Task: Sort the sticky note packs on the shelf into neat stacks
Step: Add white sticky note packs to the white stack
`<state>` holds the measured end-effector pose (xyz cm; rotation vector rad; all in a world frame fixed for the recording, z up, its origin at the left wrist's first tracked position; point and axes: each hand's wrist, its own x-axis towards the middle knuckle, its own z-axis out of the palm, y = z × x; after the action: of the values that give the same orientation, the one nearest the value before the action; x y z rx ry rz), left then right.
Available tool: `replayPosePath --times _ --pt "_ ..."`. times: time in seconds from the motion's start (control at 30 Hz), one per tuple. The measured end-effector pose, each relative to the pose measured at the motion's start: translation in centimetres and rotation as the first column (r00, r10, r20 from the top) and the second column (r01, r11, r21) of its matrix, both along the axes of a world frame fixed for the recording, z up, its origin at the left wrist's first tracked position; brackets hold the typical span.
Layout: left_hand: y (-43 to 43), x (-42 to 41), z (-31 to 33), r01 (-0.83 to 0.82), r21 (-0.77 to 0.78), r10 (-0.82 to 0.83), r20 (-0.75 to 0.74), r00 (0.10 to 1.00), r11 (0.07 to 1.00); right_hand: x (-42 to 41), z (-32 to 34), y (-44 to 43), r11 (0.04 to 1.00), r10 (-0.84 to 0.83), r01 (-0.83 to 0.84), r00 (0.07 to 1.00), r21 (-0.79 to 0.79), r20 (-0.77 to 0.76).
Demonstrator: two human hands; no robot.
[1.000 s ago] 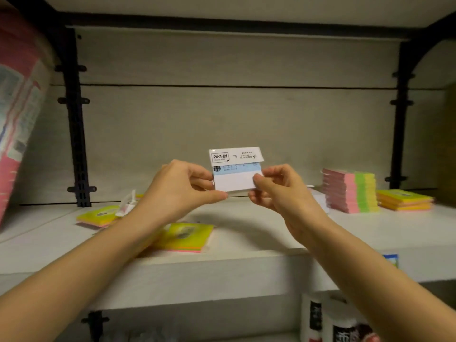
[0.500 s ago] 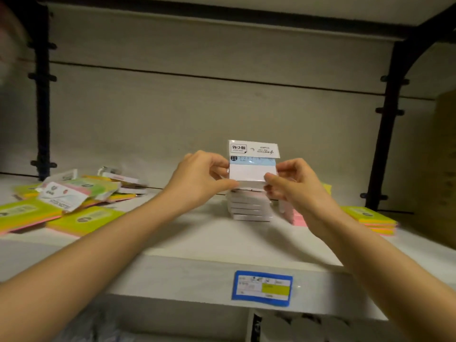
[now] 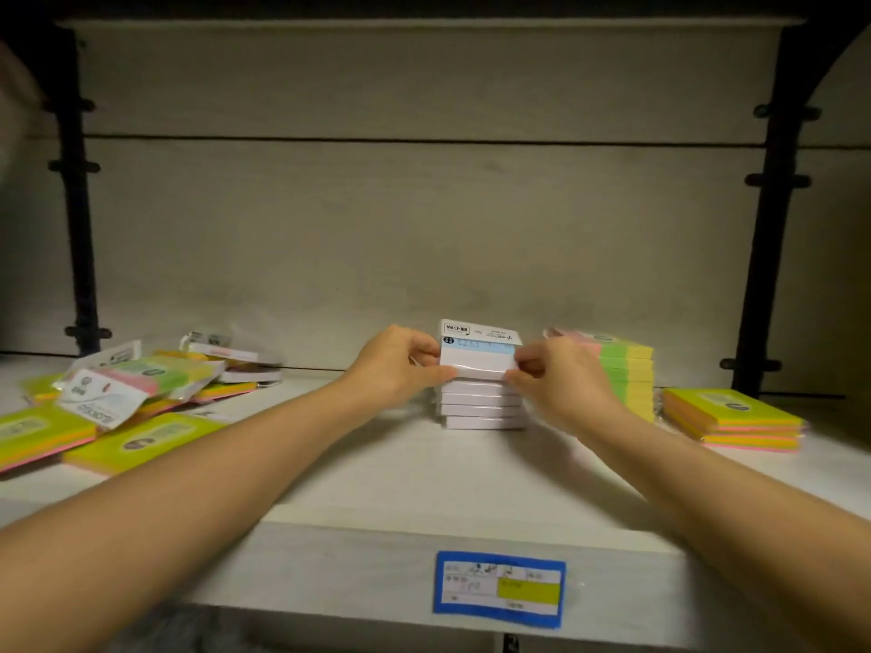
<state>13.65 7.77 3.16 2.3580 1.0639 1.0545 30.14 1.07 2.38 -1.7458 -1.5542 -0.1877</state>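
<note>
A white and pale-blue sticky note pack [image 3: 478, 353] sits at the top of a stack of several white packs [image 3: 483, 407] in the middle of the shelf [image 3: 424, 468]. My left hand [image 3: 396, 367] pinches the pack's left end. On its right end, my right hand [image 3: 556, 381] pinches it too. Whether the pack rests on the stack or hovers just above it cannot be told. To the left lies a loose pile of yellow, green and pink packs [image 3: 122, 398].
A tall pink, green and yellow stack [image 3: 622, 374] stands right of the white stack. Further right is a low yellow-orange stack [image 3: 733, 419]. Black shelf uprights [image 3: 773, 228] flank the bay. A blue price label [image 3: 499, 589] is on the shelf's front edge.
Both hands have carried the white and blue pack away from me and down onto the top of the white stack. The view has shifted right and closer.
</note>
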Motion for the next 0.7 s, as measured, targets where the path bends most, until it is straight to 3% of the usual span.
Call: replayPosePath --times 0.13,0.47,0.53,0.6,0.7 --pt "0.1 0.3 -0.5 -0.070 0.011 0.071 -0.065 0.995 0.997 -0.2 -0.4 -0.2 0.999 -0.033 0.034 0.990 -0.003 0.136" --pt "-1.2 0.4 -0.5 -0.166 0.034 0.168 -0.323 0.931 0.986 -0.7 -0.5 -1.2 0.988 -0.066 0.105 0.949 -0.112 0.308" --pt "-2.0 -0.7 0.3 -0.201 0.093 0.221 -0.348 0.911 0.975 -1.0 0.1 -2.2 0.994 -0.074 0.099 0.928 -0.048 0.365" --pt "-2.9 -3.0 1.3 -0.241 0.190 0.287 -0.274 0.918 0.952 -1.8 0.9 -3.4 0.993 -0.057 0.013 0.926 0.119 0.374" --pt "-4.6 -8.7 2.3 -0.396 0.404 0.414 0.047 0.909 0.824 -5.5 2.5 -5.6 0.911 0.079 -0.193 0.949 0.365 0.304"
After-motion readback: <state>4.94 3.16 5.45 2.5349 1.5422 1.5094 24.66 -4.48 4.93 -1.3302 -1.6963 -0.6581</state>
